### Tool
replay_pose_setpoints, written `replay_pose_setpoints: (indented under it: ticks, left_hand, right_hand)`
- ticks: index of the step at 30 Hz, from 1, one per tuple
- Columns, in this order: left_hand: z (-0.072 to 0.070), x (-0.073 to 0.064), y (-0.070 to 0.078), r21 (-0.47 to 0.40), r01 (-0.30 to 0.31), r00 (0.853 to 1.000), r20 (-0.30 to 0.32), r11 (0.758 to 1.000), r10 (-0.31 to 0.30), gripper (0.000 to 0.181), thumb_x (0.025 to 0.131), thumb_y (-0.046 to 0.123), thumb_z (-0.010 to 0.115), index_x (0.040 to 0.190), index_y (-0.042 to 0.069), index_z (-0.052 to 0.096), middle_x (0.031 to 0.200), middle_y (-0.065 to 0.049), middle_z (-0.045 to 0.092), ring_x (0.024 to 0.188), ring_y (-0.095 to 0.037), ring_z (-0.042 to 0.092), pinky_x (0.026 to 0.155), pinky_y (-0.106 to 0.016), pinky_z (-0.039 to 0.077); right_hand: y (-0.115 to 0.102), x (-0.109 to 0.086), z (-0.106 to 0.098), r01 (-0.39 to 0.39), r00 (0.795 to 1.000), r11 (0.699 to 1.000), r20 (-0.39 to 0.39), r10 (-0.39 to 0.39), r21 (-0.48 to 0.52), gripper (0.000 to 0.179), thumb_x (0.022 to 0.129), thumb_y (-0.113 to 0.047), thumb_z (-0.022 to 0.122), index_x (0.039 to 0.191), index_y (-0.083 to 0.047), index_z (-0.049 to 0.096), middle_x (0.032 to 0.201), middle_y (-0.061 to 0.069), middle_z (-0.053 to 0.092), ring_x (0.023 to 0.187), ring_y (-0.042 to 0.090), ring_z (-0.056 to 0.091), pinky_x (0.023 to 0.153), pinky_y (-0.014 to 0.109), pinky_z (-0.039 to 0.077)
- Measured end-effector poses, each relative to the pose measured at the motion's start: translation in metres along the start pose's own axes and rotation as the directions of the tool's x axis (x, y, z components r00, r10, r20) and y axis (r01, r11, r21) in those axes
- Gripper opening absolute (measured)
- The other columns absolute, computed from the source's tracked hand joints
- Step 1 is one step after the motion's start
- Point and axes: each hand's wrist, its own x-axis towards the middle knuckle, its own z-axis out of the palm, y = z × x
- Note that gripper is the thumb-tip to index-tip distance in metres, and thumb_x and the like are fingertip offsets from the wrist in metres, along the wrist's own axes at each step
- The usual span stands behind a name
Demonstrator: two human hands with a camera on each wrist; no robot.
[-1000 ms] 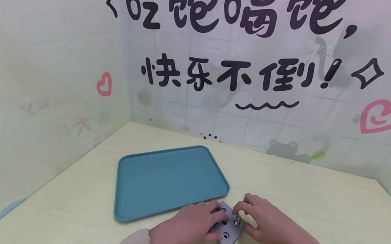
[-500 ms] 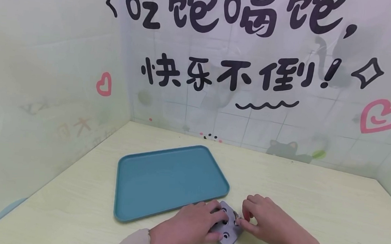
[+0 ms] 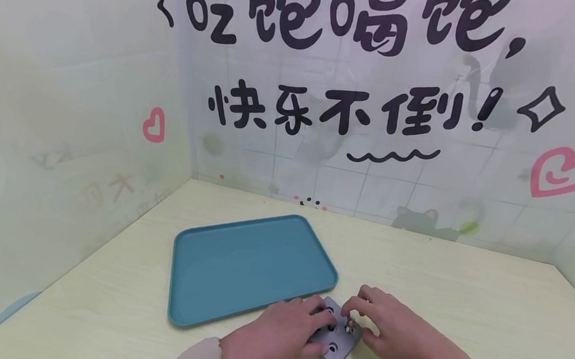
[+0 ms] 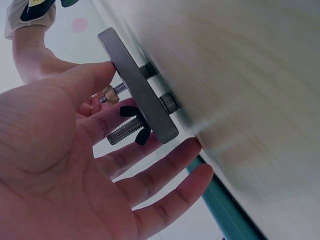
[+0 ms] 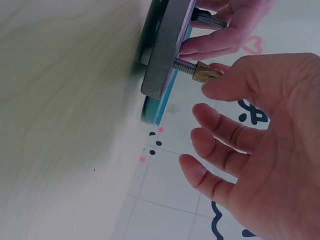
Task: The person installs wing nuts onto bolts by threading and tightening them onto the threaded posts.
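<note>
A grey metal plate (image 3: pixel 345 346) with several holes stands just above the tabletop on bolt heads (image 4: pixel 169 103). My left hand (image 3: pixel 279 332) grips its edges, thumb on the near side and fingers across the far side. Two threaded bolts rise through it in the left wrist view: one carries a black wing nut (image 4: pixel 142 135), the other a brass-coloured nut (image 4: pixel 110 95). My right hand (image 3: pixel 400 323) pinches at that brass nut, its thumb (image 5: pixel 216 89) against the nut and the index finger mostly hidden behind. The other right fingers hang loosely bent.
Behind and left of the plate lies a blue tray (image 3: pixel 253 271), its near rim close to my left hand. The pale wooden table (image 3: pixel 484 304) extends right. Printed white walls (image 3: pixel 318 170) enclose the back and sides.
My right thumb and index finger shifted across the brass nut half a second ago and are now back around it much as before. My left hand and the plate stay in place.
</note>
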Motion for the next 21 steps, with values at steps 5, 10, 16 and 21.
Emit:
replay_pose_setpoints:
  ticks: [5,10,16,21]
  left_hand:
    - [0.0019,-0.0003,0.001,0.018,0.0,1.0,-0.014,1.0,0.001,0.036,0.089,0.049,0.054,0.122,0.033,0.054,0.12,0.007,0.051,0.091,-0.008,0.054,0.066,-0.022,0.046]
    - [0.0018,-0.0007,0.001,0.016,-0.003,1.0,-0.014,1.0,0.003,0.036,0.09,0.049,0.053,0.122,0.032,0.054,0.119,0.006,0.051,0.091,-0.007,0.053,0.067,-0.022,0.046]
    - [0.0009,-0.0007,0.0015,0.015,-0.001,1.0,-0.011,1.0,0.001,0.037,0.09,0.049,0.053,0.122,0.033,0.054,0.12,0.006,0.051,0.092,-0.008,0.053,0.069,-0.023,0.047]
    - [0.0006,-0.0013,0.0016,0.018,0.002,1.0,-0.014,1.0,-0.001,0.036,0.089,0.05,0.053,0.122,0.033,0.054,0.12,0.007,0.051,0.091,-0.008,0.054,0.068,-0.023,0.046]
  right_hand:
    - [0.0015,0.0006,0.0024,-0.04,0.999,0.999,-0.016,0.039,-0.03,0.022,0.08,-0.011,0.068,0.095,-0.022,0.057,0.086,-0.012,0.047,0.077,0.002,0.046,0.066,0.022,0.041]
    - [0.0003,0.0007,0.0028,-0.091,0.995,0.993,-0.037,0.088,-0.079,0.018,0.081,-0.026,0.069,0.081,-0.024,0.051,0.08,-0.014,0.046,0.073,0.001,0.041,0.066,0.023,0.039]
    - [-0.0005,0.0013,0.0006,-0.126,0.992,0.987,-0.013,0.126,-0.102,0.023,0.083,-0.033,0.067,0.07,-0.026,0.049,0.071,-0.017,0.042,0.068,0.0,0.036,0.065,0.024,0.035]
    - [-0.0017,-0.0002,-0.001,-0.09,0.995,0.994,-0.037,0.088,-0.054,0.016,0.083,-0.019,0.065,0.083,-0.024,0.049,0.077,-0.016,0.043,0.071,0.0,0.039,0.064,0.022,0.036]
